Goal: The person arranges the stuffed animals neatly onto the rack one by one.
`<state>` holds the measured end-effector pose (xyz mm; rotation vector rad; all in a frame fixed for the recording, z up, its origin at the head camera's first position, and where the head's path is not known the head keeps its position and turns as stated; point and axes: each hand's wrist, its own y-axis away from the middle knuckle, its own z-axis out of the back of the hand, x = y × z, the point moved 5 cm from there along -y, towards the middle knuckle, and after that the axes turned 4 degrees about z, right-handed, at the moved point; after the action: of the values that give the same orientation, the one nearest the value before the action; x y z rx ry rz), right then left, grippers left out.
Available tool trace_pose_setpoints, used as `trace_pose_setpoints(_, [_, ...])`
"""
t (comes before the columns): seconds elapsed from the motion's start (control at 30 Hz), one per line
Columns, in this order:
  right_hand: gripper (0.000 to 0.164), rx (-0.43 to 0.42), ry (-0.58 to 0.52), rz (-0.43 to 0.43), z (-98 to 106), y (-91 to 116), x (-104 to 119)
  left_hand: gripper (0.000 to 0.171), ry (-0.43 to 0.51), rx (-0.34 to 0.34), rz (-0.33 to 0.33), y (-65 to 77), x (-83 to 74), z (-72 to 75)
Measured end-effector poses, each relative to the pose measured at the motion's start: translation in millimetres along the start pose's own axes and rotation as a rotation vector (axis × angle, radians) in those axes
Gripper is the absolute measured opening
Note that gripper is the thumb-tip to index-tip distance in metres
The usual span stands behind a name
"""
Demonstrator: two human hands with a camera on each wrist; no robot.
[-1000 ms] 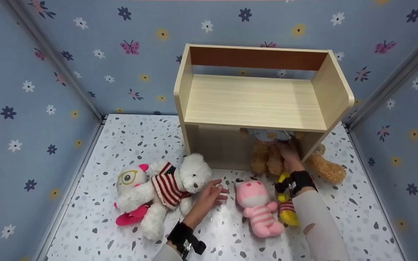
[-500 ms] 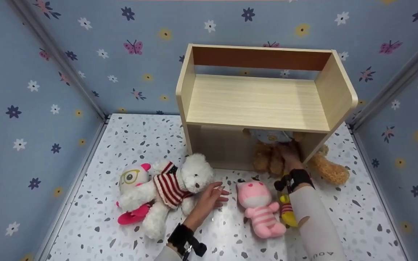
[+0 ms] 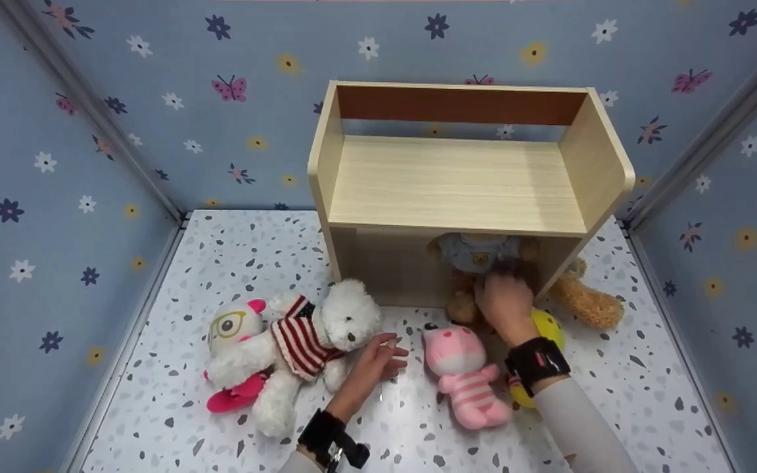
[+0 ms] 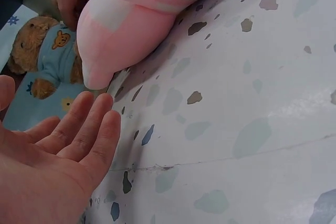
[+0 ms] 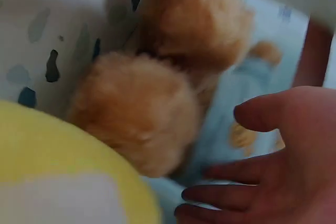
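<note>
A brown teddy bear [image 3: 462, 253] in a light blue shirt sits in the right part of the shelf unit's lower compartment, its head hidden under the middle board. My right hand [image 3: 504, 303] is in front of the bear's legs. In the right wrist view, the right hand [image 5: 283, 166] has its thumb and fingers apart, with nothing gripped, beside the bear's furry feet [image 5: 136, 111]. My left hand [image 3: 375, 361] hovers palm up, fingers loosely extended, close to the head of a white plush bear [image 3: 351, 315] in a striped sweater. It holds nothing.
A pink striped plush toy [image 3: 467, 374] lies between the hands. A yellow plush toy [image 3: 548, 326] is partly hidden under the right wrist. Another brown plush [image 3: 589, 302] lies right of the shelf unit [image 3: 457, 184]. A pink-and-white plush with yellow glasses [image 3: 237, 325] lies at left.
My right hand has drawn back from the compartment, toward me and slightly left. More of the teddy bear's shirt shows, and the yellow toy's head appears right of the wrist. The left hand stays nearly still.
</note>
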<state>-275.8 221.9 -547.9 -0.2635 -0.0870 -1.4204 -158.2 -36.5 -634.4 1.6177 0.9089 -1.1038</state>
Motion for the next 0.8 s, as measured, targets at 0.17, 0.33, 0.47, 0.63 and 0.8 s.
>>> trace_pose_setpoints(0.17, [0.045, 0.071, 0.025, 0.11, -13, 6, 23, 0.056, 0.011, -0.001, 0.006, 2.3, -0.3, 2.5])
trace_pose_setpoints(0.33, [0.057, 0.137, 0.034, 0.107, -31, 8, 27, 0.056, 0.012, -0.011, 0.009, 4.8, 0.2, 3.9])
trace_pose_setpoints(0.47, [0.059, 0.079, 0.063, 0.134, -34, 8, 29, 0.057, 0.012, -0.014, 0.012, 5.8, 1.0, 4.0])
trace_pose_setpoints(0.63, [0.053, 0.057, 0.115, 0.103, -34, 9, 23, 0.057, 0.0, -0.002, 0.015, 8.0, -0.2, 2.6])
trace_pose_setpoints(0.8, [0.056, 0.09, 0.119, 0.079, -34, 9, 15, 0.055, -0.001, -0.009, 0.013, 9.6, -2.3, 1.8])
